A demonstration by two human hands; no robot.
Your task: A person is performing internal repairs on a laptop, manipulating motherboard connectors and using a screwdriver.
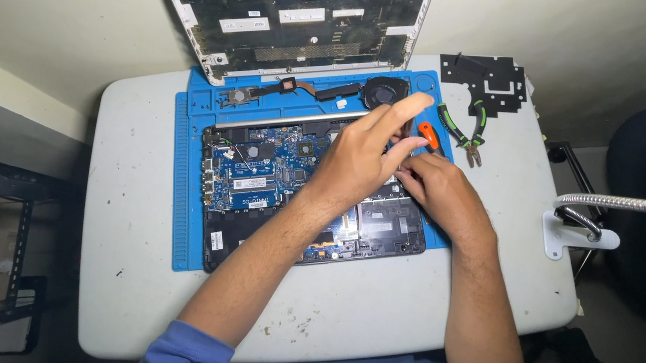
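- Centrally, the opened laptop (297, 191), its blue circuit board bare, is lying on a ribbed blue mat (183, 180) on the pale counter (121, 263).
- Over its upper right corner, the left hand (359, 157) is hovering, fingers loosely apart.
- Beside it, the right hand (442, 193) is pinching an orange-handled screwdriver (429, 135), fingers clamped.
- Beyond that corner, green-handled pliers (463, 129) are lying.

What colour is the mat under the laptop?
Blue; the mat shows best in the head view.
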